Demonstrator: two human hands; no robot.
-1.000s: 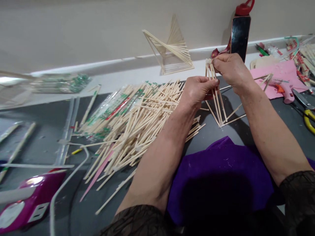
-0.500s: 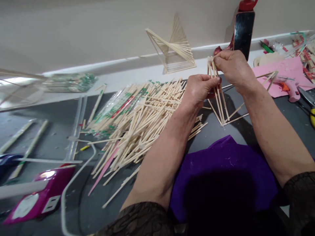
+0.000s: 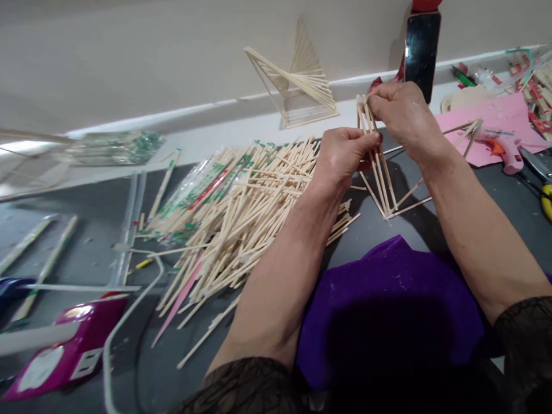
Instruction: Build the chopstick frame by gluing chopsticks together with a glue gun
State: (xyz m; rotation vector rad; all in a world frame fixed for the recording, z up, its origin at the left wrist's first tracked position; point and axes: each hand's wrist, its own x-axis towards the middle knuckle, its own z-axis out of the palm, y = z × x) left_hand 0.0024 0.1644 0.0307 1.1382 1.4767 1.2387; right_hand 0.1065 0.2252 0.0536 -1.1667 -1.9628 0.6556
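A frame of thin wooden sticks (image 3: 382, 178) stands on the grey table, its upright sticks leaning together near the top. My left hand (image 3: 345, 152) is closed around the uprights partway up, thumb and fingers pinching them. Higher up, my right hand (image 3: 401, 112) pinches a stick at the top joint; its fingertips partly hide the end. Whitish glue shows at the top and at the bottom corner. To the left of the frame lies a large loose heap of wooden sticks (image 3: 254, 207), partly behind my left forearm.
A finished-looking twisted stick model (image 3: 297, 86) stands by the wall. A phone (image 3: 422, 54) leans upright behind my right hand. At right are a pink glue gun (image 3: 511, 152) and pink sheet (image 3: 495, 115). Purple cloth (image 3: 388, 287) lies in front; a magenta packet (image 3: 69, 345) lies left.
The view has shifted slightly, so everything sits a little further left. Both hands keep their hold on the stick frame, with hardly any movement relative to it.
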